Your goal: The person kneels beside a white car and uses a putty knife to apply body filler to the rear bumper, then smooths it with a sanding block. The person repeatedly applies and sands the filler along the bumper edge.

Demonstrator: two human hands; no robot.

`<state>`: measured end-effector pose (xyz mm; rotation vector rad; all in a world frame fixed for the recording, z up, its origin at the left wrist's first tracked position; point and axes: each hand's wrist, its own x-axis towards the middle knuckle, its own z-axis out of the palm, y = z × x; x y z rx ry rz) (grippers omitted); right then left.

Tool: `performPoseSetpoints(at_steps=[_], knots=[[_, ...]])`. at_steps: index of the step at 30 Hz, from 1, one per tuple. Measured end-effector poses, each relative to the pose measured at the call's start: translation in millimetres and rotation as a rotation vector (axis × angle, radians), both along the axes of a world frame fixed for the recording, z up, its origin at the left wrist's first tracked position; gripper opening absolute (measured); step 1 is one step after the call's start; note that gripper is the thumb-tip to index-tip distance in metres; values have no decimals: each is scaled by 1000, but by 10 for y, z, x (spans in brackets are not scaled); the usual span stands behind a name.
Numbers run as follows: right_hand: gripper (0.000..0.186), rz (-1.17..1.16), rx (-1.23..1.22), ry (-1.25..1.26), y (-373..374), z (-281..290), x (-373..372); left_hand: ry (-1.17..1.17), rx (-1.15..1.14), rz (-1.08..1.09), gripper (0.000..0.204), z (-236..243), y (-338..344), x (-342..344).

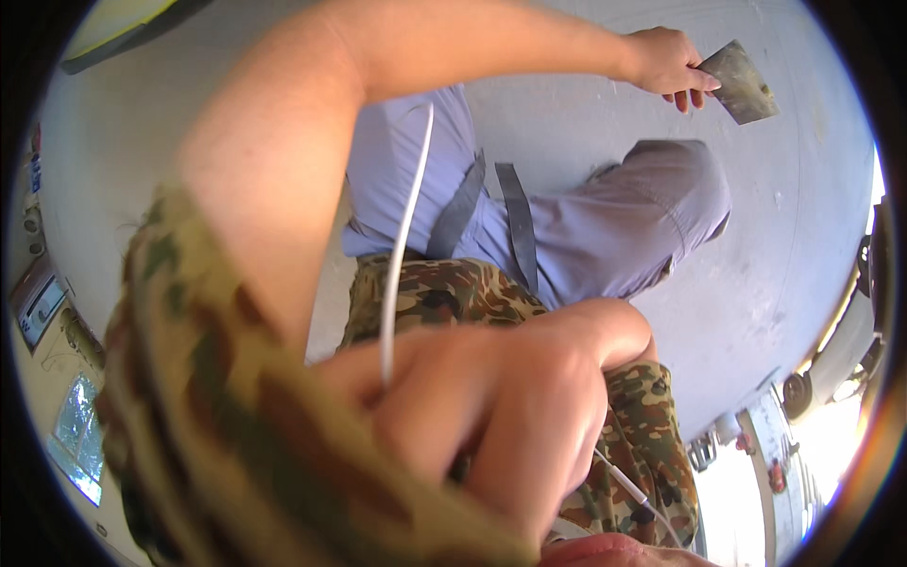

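Observation:
At the upper right my left hand point(675, 71) pinches a flat, dull metal scraper blade point(742, 80) between thumb and fingers, held out over a pale grey surface point(784, 236). Large and blurred in the lower middle, my right hand point(491, 416) is bent with curled fingers close to the camera; what they hold is hidden. A white cable point(406, 236) runs down beside them, with another length point(624, 477) below. My legs in grey-blue trousers point(642, 217) rest on the grey surface, with two dark straps point(515, 217) lying over them. A camouflage sleeve fills the lower left.
Along the left rim are a small window point(77, 425), a dark appliance point(42, 298) and cluttered items. Along the right rim are rounded machinery parts point(822, 359), a pale upright post point(775, 472) and bright openings. A yellow-edged dark object point(123, 24) shows at the top left.

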<state>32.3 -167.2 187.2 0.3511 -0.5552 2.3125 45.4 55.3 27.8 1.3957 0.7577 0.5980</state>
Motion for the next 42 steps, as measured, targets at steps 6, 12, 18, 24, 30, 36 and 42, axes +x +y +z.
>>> performPoseSetpoints(at_steps=[6,12,18,24,30,36,42], knots=[[12,-36,-62,95,-49,161,-116,-24,7,-80,46,224,-119,165],[11,-43,-56,155,-116,241,-148,-40,-35,-54,46,243,-174,154],[11,-25,-71,222,-203,393,-198,-61,-35,-75,45,327,-155,69],[10,14,-67,239,-281,379,-163,-54,-36,-70,45,319,-258,102],[10,23,-46,217,-219,423,-250,-83,-18,-47,43,367,-257,71],[10,-18,-36,169,-220,273,-207,-20,6,-43,43,240,-267,59],[11,-19,-44,196,-309,241,-224,-44,15,-53,45,319,-303,21]])
